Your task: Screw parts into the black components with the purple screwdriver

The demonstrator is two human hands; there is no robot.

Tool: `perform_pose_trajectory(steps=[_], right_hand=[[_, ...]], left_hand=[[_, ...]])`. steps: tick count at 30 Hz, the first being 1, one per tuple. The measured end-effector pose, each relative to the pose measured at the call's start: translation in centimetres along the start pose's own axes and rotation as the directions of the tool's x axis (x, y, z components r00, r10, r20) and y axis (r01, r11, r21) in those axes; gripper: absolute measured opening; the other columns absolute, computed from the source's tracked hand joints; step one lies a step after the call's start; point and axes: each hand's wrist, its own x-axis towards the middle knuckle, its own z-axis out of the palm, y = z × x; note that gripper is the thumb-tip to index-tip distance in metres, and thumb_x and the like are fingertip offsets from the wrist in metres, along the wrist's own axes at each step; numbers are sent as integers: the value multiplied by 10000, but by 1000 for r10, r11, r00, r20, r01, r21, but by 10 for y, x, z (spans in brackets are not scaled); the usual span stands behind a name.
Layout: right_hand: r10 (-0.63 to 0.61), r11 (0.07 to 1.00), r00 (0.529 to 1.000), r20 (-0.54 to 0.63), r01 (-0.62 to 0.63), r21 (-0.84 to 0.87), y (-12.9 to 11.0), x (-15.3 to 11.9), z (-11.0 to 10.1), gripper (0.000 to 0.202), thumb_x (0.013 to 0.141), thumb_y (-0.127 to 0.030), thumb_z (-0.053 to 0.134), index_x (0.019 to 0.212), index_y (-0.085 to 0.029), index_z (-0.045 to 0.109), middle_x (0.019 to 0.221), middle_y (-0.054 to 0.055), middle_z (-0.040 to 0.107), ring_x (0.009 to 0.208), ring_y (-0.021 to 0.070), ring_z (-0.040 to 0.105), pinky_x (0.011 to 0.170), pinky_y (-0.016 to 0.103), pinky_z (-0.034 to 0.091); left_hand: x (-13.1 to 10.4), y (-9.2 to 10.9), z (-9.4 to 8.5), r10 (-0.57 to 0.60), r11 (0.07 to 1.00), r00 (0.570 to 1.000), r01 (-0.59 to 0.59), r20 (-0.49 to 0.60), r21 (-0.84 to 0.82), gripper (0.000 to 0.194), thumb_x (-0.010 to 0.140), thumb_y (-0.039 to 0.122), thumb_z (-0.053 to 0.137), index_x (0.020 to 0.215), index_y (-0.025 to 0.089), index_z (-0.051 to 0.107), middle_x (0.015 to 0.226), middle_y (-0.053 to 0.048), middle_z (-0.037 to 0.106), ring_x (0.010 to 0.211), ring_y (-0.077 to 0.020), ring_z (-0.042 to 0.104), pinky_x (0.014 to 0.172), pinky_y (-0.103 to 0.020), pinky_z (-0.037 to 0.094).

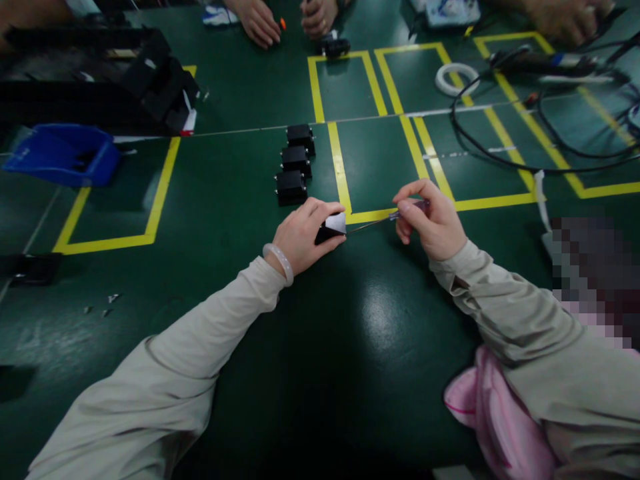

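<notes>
My left hand (299, 235) is closed around a small black box-shaped part (327, 230), steadying it on the green table. The upper face of this part shines pale. Between the fingers of my right hand (431, 217) is the handle of a thin screwdriver (411, 208). Its metal shaft points left, and the tip meets or nearly meets the right side of the part; I cannot tell which. Just beyond my left hand stand three similar black parts (295, 161) in a row, with small shiny bits at their sides.
A blue bin (63, 155) and stacked black housings (100, 83) occupy the left. Small screws (113, 298) lie nearer. At right are a coiled black cable (463, 137), a white tape ring (457, 79) and pink cloth (500, 417). Other people's hands (257, 21) work across the table.
</notes>
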Motion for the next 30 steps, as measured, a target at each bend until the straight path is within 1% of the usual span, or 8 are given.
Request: perform_pose_trajectory(steps=[2,7,12,14,20,24,26,30], right_hand=[[6,1000,1000,8,-6,-6,1,0,-1,275,899,-456,717,941,-242,550,492,-102,494,369,91,484,375,240,381],[4,1000,1000,19,-4,30,3,0,-2,253,921,-453,690,904,-240,555,441,-124,380,332,81,404,357,246,365],[10,1000,1000,29,-10,1,0,0,-2,274,892,-440,720,950,-246,536,501,-105,486,369,90,472,376,244,366],[14,1000,999,30,-14,5,-1,0,-1,283,896,-457,715,943,-240,540,501,-102,492,375,87,477,382,240,373],[9,999,1000,26,-10,42,0,1,-1,290,898,-483,715,884,-235,566,414,-134,347,311,71,353,342,242,367],[26,999,999,29,-27,29,0,1,-2,291,879,-466,737,931,-247,553,459,-113,447,349,89,444,359,241,373],[29,999,999,30,-30,27,0,1,-2,291,881,-468,735,933,-245,554,469,-107,461,358,90,458,363,239,376],[21,999,1000,18,-22,34,1,1,-1,291,893,-492,712,884,-244,560,424,-127,354,323,76,358,338,243,374]], left_hand=[[0,0,0,-5,1000,1000,5,3,2,428,927,326,680,1313,192,554,1222,-103,630,1126,-255,637,966,-425,551],[0,0,0,4,1000,1000,-3,1,-8,429,932,337,672,1315,185,551,1226,-109,629,1127,-260,637,965,-428,551],[0,0,-1,-5,1000,1000,5,7,-7,427,933,342,668,1315,193,547,1231,-107,626,1138,-262,635,976,-437,548],[0,0,-1,-4,1000,1000,4,6,-4,425,935,341,666,1315,195,547,1231,-106,627,1135,-261,635,972,-436,549],[-1,0,-1,6,1000,1000,-6,4,1,429,940,347,661,1319,181,548,1231,-114,627,1128,-261,635,961,-431,551],[0,0,0,-10,1000,1000,10,11,1,429,934,342,670,1318,196,545,1237,-107,628,1142,-260,633,976,-433,547],[0,0,0,-11,1000,1000,11,11,0,429,931,338,674,1315,200,544,1236,-104,629,1144,-259,635,978,-432,547],[0,-1,0,-2,1000,1000,2,7,-7,426,932,339,672,1313,196,545,1232,-107,628,1133,-260,637,968,-435,552]])
